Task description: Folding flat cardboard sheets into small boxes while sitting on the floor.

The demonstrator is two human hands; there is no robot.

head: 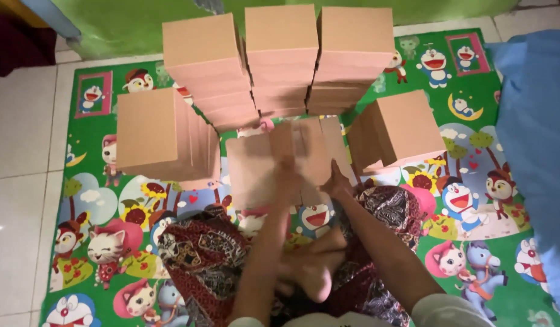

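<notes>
Cardboard is almost everywhere on the green cartoon play mat. At the far left stands one stack of plain brown boxes, leaning a little. Behind the middle, against the green wall, stand three taller box stacks side by side, and at the right lies one single box, tilted. So I count five groups of boxes around the person.

Between them, near the knees in patterned cloth, is the flat cardboard piece. The left hand presses on its near edge, but it is blurred and I cannot tell if the fingers are spread or closed. The right hand touches the right part of the same piece, its fingers pressed on the cardboard. At the far right is blue fabric
</notes>
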